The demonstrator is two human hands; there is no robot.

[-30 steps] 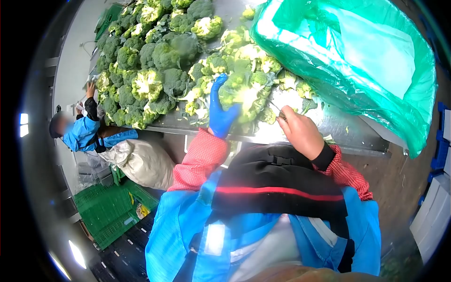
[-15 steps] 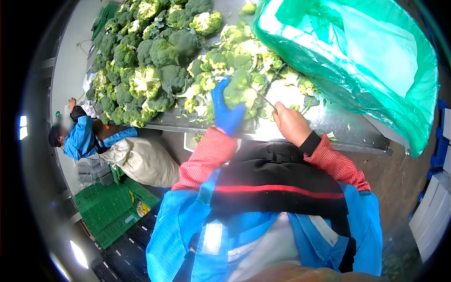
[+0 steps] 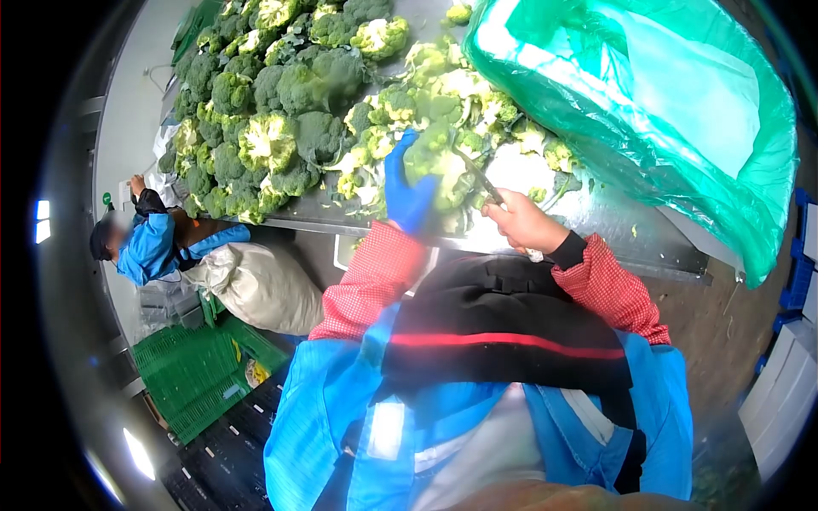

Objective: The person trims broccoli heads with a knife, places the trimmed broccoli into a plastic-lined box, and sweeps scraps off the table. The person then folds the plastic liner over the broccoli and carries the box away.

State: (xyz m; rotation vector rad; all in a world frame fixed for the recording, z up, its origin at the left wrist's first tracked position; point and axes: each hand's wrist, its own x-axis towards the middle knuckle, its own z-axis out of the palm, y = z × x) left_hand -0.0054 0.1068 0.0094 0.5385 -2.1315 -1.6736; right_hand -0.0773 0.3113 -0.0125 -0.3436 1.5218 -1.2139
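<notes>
Broccoli (image 3: 437, 162), pale green, blurry, left fingers (image 3: 409, 198) cupped wide around it, right fingers (image 3: 523, 225) clasping knife (image 3: 480, 176)

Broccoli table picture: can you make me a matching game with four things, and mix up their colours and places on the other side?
Things:
1. left hand
2. knife
3. plastic bag
4. sack

Colours and places:
A. shiny and green
B. cream-coloured
C. in a blue glove
D. held in the right hand

Right pairs: 1-C, 2-D, 3-A, 4-B
</notes>
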